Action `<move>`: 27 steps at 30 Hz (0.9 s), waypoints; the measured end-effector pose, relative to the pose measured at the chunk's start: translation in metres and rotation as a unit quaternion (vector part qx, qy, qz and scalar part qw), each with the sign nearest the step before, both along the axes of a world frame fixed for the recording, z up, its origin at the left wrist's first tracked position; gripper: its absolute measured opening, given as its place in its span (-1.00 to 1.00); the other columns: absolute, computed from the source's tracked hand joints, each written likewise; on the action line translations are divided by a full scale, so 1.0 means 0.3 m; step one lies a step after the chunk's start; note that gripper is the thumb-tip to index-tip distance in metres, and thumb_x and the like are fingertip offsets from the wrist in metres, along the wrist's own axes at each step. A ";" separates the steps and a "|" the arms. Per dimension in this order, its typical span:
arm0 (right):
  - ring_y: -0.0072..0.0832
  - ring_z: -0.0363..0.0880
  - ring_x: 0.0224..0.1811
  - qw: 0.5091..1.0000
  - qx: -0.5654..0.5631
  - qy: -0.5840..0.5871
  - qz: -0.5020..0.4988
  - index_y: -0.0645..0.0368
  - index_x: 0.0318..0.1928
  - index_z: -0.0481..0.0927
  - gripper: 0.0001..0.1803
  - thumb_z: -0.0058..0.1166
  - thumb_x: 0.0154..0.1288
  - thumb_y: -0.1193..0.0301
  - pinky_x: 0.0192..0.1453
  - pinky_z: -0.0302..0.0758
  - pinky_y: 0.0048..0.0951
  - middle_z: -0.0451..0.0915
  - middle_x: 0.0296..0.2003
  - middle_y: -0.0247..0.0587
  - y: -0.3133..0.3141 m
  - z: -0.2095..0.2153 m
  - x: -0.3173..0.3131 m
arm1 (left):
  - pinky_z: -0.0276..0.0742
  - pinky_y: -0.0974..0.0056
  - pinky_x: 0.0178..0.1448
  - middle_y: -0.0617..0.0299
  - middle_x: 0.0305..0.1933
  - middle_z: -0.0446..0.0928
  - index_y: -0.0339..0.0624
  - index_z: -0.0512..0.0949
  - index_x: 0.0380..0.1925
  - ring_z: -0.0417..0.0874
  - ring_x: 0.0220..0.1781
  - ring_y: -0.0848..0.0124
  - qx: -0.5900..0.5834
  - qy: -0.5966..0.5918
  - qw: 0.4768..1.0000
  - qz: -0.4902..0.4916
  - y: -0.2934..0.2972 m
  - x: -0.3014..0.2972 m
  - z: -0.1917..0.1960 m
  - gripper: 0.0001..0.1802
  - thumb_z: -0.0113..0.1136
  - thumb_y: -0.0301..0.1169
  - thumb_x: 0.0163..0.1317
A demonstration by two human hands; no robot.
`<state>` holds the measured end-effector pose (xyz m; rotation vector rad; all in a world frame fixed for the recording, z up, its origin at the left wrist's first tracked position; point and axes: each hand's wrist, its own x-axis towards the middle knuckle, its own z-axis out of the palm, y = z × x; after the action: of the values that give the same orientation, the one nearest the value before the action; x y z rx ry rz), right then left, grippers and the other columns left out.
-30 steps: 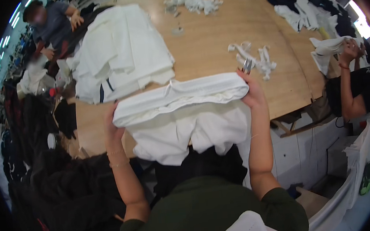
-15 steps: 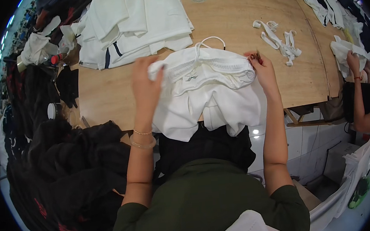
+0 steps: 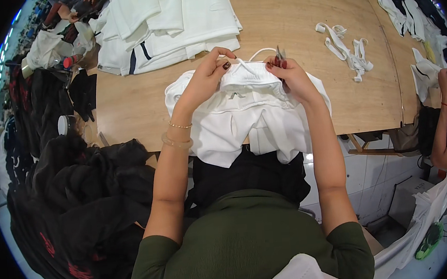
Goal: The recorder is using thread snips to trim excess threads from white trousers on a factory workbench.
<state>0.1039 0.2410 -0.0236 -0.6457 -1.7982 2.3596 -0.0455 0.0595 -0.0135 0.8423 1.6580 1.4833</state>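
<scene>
White shorts lie at the table's near edge, waistband away from me and legs hanging over the edge. A white drawstring loops out beyond the gathered waistband. My left hand is closed in a pinch at the waistband, left of centre, by the drawstring. My right hand grips the waistband a little to the right, thumb on the cloth. Pointed metal blades, seemingly thread snips, stick up from its fingers. The fingers behind the cloth are hidden.
Folded white garments are stacked at the far left. Loose white strips lie right on the wooden table. Dark garments heap up at my left, near a lidded jar. A co-worker's hand handles white cloth at far right.
Both hands have moved inward along the waistband, from its two ends to near its middle by the drawstring. The blades in my right hand now show more plainly.
</scene>
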 end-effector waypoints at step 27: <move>-0.59 0.37 -0.47 0.961 0.225 -0.009 -0.159 0.27 -0.25 0.39 -0.76 0.08 0.30 0.35 -0.38 0.32 -0.52 0.49 -0.50 -0.20 -0.194 0.131 0.154 | 0.45 0.15 -0.20 0.10 -0.30 0.48 -0.27 0.41 -0.32 0.53 -0.22 0.12 0.026 0.490 0.871 -0.032 0.071 0.088 0.023 -0.87 0.02 -0.66 0.11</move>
<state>0.1502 0.1828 0.0156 -0.8132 -1.9665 1.6687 -0.0191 0.0807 -0.0067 1.8640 2.2383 1.0803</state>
